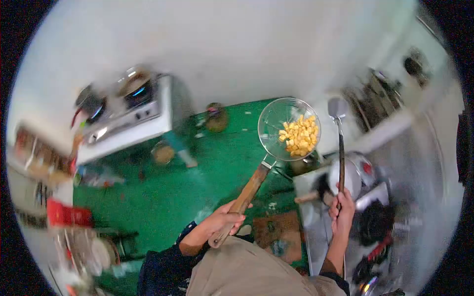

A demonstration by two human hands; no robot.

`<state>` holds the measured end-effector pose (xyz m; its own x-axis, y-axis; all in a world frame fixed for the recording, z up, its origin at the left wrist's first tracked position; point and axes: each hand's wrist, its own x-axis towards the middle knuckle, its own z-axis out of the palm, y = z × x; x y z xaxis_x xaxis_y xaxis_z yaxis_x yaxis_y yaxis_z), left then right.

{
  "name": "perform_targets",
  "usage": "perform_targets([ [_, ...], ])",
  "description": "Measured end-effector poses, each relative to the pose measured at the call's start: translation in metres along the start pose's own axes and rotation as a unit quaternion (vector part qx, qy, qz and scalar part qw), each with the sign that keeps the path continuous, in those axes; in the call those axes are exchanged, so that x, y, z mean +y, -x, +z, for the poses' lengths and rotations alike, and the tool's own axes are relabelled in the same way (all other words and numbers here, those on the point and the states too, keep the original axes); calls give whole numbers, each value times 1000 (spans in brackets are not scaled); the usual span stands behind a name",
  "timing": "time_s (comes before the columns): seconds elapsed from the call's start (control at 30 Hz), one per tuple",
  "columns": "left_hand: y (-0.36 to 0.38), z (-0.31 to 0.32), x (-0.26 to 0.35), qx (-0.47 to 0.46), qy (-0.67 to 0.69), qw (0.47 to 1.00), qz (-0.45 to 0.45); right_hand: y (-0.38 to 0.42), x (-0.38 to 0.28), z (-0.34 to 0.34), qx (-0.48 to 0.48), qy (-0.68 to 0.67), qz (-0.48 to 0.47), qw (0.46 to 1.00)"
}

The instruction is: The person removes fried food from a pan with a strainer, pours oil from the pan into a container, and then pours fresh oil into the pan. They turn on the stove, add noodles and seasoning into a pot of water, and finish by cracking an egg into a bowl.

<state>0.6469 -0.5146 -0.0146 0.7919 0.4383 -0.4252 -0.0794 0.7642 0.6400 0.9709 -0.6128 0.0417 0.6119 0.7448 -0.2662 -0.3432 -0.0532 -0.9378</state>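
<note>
My left hand (223, 220) is wrapped round the wooden handle of a wire strainer (270, 129). Yellow-orange cubes of food (299, 135) lie heaped in the right part of its basket, which is held up over the green floor. In my right hand (342, 207) is the dark handle of a metal spatula (337, 107), its blade pointing away from me. The blade is to the right of the strainer, and the two do not touch.
A white stove (128, 127) with pans and blue flames stands at the left. At the right is a counter (316, 224) with a pot (345, 178). A red container (68, 214) is at the lower left, a brown board (278, 236) near my feet.
</note>
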Motion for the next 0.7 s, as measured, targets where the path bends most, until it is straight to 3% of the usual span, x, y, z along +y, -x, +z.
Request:
perform_targets([
  [0.23,154,-104,-44,209,73,971,86,-13,110,160,-247,103,114,957],
  [0.33,219,-158,-79,297,149,936,113,20,151,271,-274,151,231,921],
  [0.43,280,-205,-93,353,178,905,156,47,210,379,-387,115,271,874],
  [0.57,351,-271,-105,442,190,861,165,72,289,551,-488,120,258,825],
  [0.7,388,-307,-102,502,214,819,178,49,387,712,-494,123,134,850],
])
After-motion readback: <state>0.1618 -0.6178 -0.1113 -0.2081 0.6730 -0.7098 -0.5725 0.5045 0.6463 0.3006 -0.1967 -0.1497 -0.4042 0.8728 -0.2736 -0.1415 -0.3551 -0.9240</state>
